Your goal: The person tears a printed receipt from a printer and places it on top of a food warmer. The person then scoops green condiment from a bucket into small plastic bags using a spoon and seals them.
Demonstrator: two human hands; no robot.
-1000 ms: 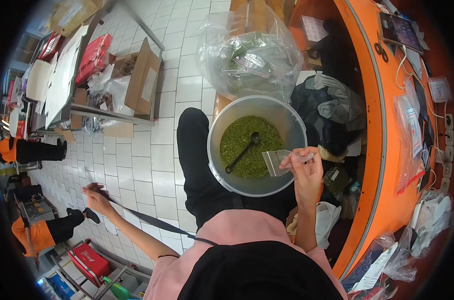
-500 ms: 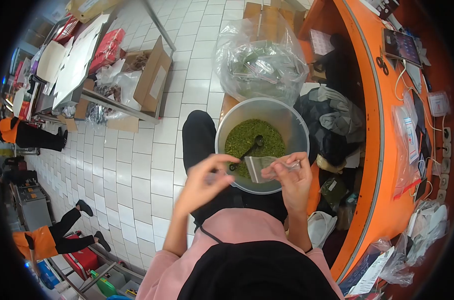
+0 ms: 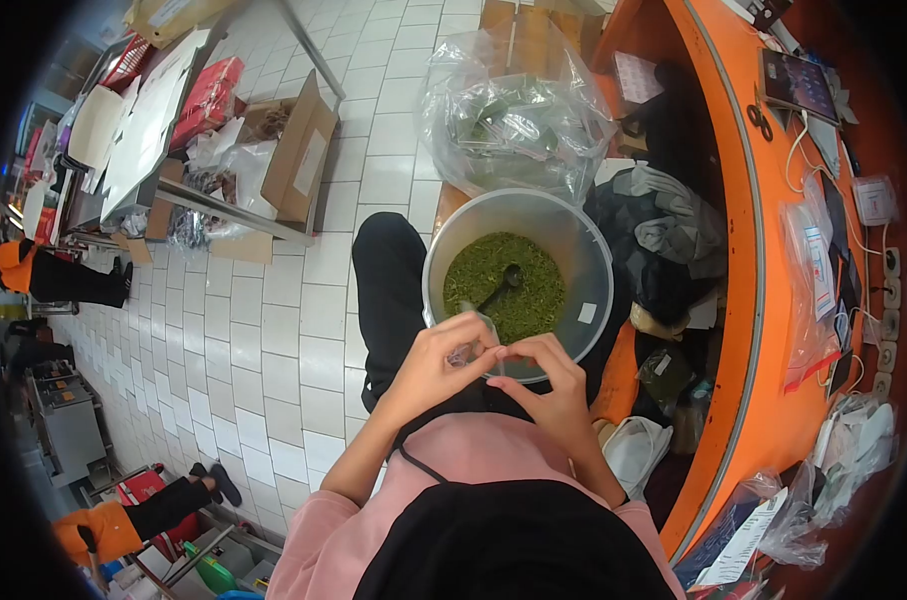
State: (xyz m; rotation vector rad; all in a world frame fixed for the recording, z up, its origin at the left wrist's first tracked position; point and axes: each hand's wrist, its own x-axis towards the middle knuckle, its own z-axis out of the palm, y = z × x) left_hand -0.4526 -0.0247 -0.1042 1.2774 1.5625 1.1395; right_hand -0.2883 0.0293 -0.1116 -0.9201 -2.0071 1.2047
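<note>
A small clear plastic bag (image 3: 491, 326) is pinched between my hands, close above the near rim of a bucket (image 3: 607, 262). My left hand (image 3: 436, 362) closes its thumb and forefinger on the bag, and some clear plastic also shows in its palm. From the other side my right hand (image 3: 554, 385) grips the bag's edge, its fingertips meeting those of the left. The fingers partly cover the bag, so I cannot tell whether its top is sealed. Inside the translucent bucket lie chopped green flakes (image 3: 534, 300), with a black spoon (image 3: 501, 288) resting on them.
Beyond the bucket stands a large clear bag (image 3: 519, 120) of small packets. An orange desk (image 3: 749, 400) runs along the right, with scissors (image 3: 760, 122) and a tablet (image 3: 799, 83). At left are a cardboard box (image 3: 302, 160) and two people in orange tops.
My hands have come together; the left now grips the small bag along with the right. Lower left, the person in orange has shifted, feet closer together.
</note>
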